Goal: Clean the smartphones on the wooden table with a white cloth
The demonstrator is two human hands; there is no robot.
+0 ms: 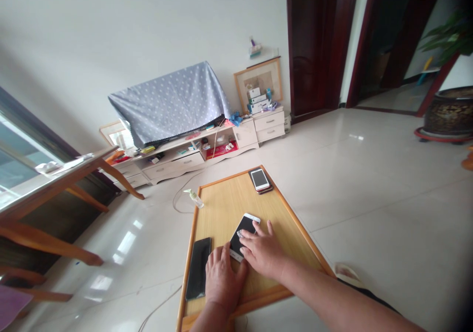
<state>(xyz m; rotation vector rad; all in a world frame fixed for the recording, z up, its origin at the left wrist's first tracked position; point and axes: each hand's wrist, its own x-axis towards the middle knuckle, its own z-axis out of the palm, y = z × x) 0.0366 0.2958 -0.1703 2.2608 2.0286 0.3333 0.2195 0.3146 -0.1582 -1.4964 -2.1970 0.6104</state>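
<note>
A white smartphone with a dark screen lies flat and slanted on the small wooden table. My left hand grips its near end, fingers at the left edge and thumb by the lower corner. Over the screen, my right hand presses a small pale wad under its fingertips, other fingers spread; whether the wad is cloth or paper I cannot tell. Beside my left hand lies a larger black phone or tablet.
A pump bottle stands at the table's left rim. Another white phone rests on a dark one at the far right corner. Beyond are a low cabinet with a cloth-covered shape, and a taller table at left.
</note>
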